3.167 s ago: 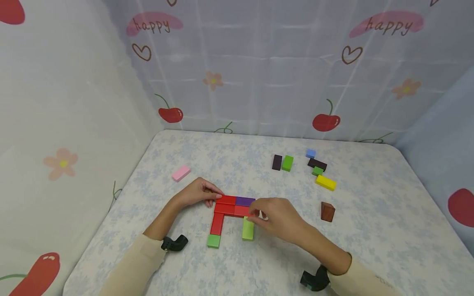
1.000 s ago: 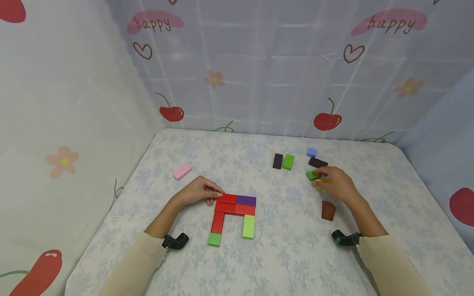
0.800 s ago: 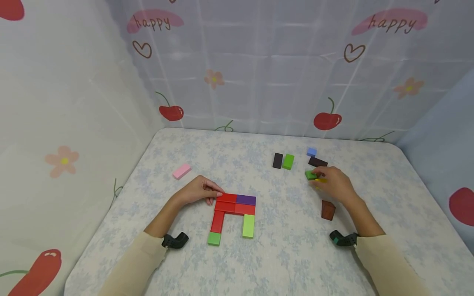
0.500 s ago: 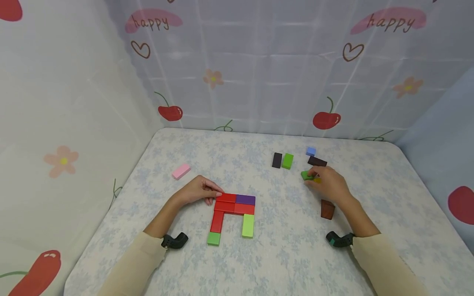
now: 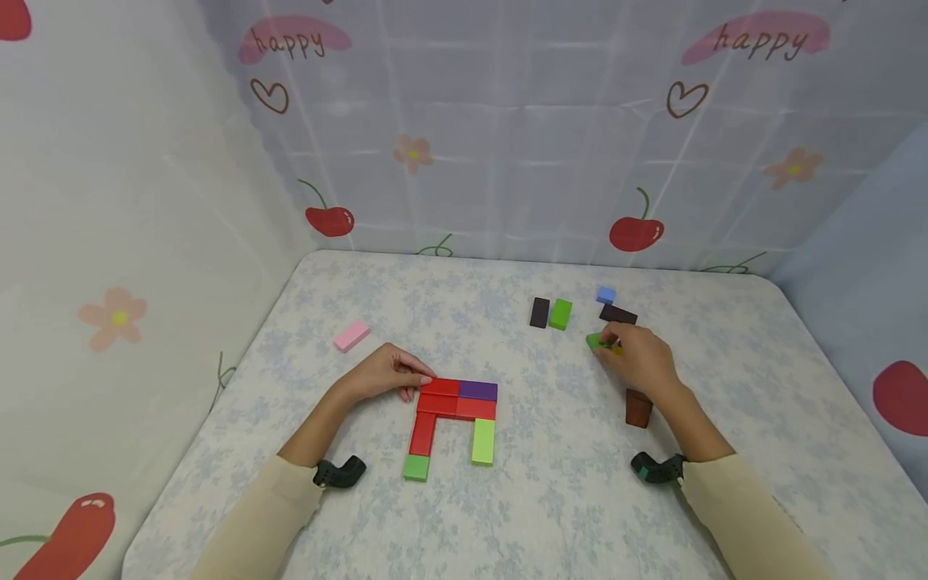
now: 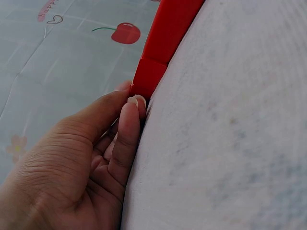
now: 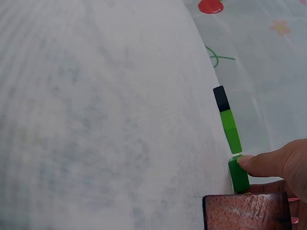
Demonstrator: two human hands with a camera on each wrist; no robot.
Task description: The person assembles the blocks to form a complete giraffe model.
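With thumb and fingers, my left hand [image 5: 384, 372] pinches the left corner of a red block [image 5: 444, 387] in a flat shape laid out on the table. In the left wrist view the fingertips meet the end of that red block [image 6: 147, 76]. This shape also has a purple block [image 5: 478, 391], more red blocks, a light green block [image 5: 483, 441] and a small green block [image 5: 416, 467]. Farther right, my right hand [image 5: 641, 358] pinches a small green block [image 5: 594, 341], low at the tabletop. A yellow block [image 5: 618, 350] is mostly hidden behind those fingers.
A brown block [image 5: 638, 409] stands near the right wrist. Beyond the right hand lie a dark block [image 5: 619, 314] and a small blue block [image 5: 606, 295]. Another dark block [image 5: 540, 312] lies beside a green block [image 5: 561, 314]. A pink block [image 5: 351, 336] lies at left.
My right hand has left the light green block, reached right to the small green block and drawn it a little left, away from the dark block. The left hand stays at the red block.
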